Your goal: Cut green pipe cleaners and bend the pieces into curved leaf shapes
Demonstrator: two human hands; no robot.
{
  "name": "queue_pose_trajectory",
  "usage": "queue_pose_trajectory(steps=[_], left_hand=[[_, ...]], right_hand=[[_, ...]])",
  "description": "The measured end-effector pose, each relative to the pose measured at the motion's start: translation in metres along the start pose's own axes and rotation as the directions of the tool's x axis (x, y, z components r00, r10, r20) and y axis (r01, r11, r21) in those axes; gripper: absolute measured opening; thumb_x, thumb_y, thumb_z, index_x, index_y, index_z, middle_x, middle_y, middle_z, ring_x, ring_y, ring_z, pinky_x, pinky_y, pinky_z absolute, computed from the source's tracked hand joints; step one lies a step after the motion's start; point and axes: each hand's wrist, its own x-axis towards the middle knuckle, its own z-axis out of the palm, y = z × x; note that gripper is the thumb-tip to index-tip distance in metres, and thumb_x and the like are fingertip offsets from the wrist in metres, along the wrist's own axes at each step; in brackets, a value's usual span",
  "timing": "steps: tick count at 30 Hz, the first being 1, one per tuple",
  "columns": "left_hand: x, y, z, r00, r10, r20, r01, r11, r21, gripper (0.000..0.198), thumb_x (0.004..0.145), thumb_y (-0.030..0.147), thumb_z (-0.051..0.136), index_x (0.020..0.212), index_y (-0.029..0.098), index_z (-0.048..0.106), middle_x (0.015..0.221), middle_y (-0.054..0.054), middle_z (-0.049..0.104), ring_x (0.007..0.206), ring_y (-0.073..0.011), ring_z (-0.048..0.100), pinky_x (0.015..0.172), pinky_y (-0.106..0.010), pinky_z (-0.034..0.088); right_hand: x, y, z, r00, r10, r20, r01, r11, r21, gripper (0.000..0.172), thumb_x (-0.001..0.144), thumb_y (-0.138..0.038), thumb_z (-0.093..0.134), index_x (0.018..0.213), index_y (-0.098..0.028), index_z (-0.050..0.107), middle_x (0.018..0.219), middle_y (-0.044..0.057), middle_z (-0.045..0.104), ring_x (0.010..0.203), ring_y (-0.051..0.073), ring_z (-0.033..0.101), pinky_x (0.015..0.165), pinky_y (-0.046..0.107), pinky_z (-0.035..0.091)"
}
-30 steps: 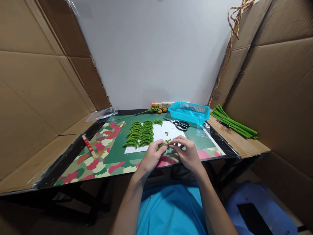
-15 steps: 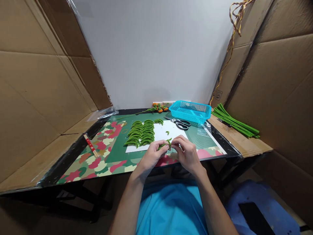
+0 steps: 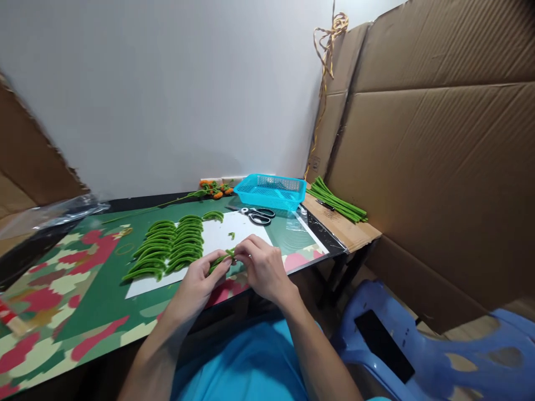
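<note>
My left hand (image 3: 200,281) pinches a bent green pipe cleaner (image 3: 216,264) between thumb and fingers, near the front edge of the table. Close against it, the fingertips of my right hand (image 3: 265,270) are closed on the end of the same piece. Two columns of curved green pipe-cleaner pieces (image 3: 186,240) lie on a white sheet of paper (image 3: 217,233) to the left. One more curved piece (image 3: 213,215) is behind them, and a tiny green scrap (image 3: 231,236) rests just beyond my hands. Part of the held piece is hidden by my fingers.
Black-handled scissors (image 3: 259,215) lie behind the paper, before a blue plastic basket (image 3: 270,199). Orange flowers (image 3: 217,194) with green stems are at the back. Straight green pipe cleaners (image 3: 340,201) and a pen (image 3: 325,205) lie right. A phone (image 3: 384,345) rests on a blue chair (image 3: 443,356).
My view has turned to the right, so the table things appear further left and more of the chair shows. Both hands stay together on the green pipe cleaner.
</note>
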Motion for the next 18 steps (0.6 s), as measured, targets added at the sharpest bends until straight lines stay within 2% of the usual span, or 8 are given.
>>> queue_pose_trajectory(steps=[3,7,11,15,18], left_hand=[[-0.001,0.002,0.0,0.998,-0.057,-0.002,0.057,0.998,-0.039,0.043,0.077,0.056,0.084,0.086,0.016,0.07,0.077,-0.001,0.059,0.066,-0.0126,0.048,0.059,-0.022,0.045],[-0.004,0.006,-0.001,0.994,-0.107,0.018,0.107,0.992,-0.068,0.047,0.075,0.059,0.085,0.082,0.015,0.068,0.066,0.005,0.045,0.055,-0.0071,0.031,0.048,-0.017,0.03],[-0.005,0.011,0.0,0.993,-0.092,0.073,0.098,0.992,-0.075,0.05,0.075,0.062,0.083,0.077,0.015,0.065,0.063,0.006,0.041,0.054,-0.0065,0.025,0.045,-0.017,0.023],[-0.006,0.012,0.002,0.991,-0.096,0.09,0.102,0.993,-0.065,0.051,0.079,0.063,0.08,0.075,0.015,0.062,0.064,0.006,0.039,0.055,-0.0068,0.025,0.047,-0.017,0.025],[-0.008,0.007,0.003,0.994,-0.1,0.03,0.102,0.993,-0.059,0.049,0.079,0.061,0.081,0.081,0.015,0.064,0.07,0.004,0.048,0.058,-0.0081,0.035,0.052,-0.019,0.033]], right_hand=[[0.0,-0.002,0.0,1.0,0.0,0.006,0.001,0.999,-0.035,0.015,0.111,-0.024,0.048,0.109,-0.025,0.063,0.108,0.003,0.07,0.097,0.016,0.068,0.074,0.026,0.046],[-0.002,-0.002,0.0,0.998,-0.052,-0.019,0.052,0.998,0.019,0.014,0.11,-0.023,0.049,0.11,-0.025,0.063,0.115,0.004,0.068,0.102,0.016,0.068,0.076,0.025,0.046],[-0.007,0.0,0.003,0.997,-0.074,-0.025,0.074,0.997,-0.003,0.014,0.105,-0.017,0.056,0.114,-0.026,0.062,0.12,0.004,0.065,0.092,0.016,0.067,0.071,0.025,0.043],[-0.007,-0.001,0.003,0.998,-0.055,-0.005,0.055,0.998,-0.031,0.015,0.103,-0.016,0.058,0.113,-0.026,0.063,0.115,0.004,0.063,0.086,0.016,0.066,0.067,0.026,0.041],[-0.006,-0.006,0.001,1.0,-0.012,0.002,0.012,1.0,0.027,0.015,0.107,-0.018,0.05,0.111,-0.025,0.063,0.112,0.003,0.065,0.087,0.016,0.066,0.067,0.026,0.042]])
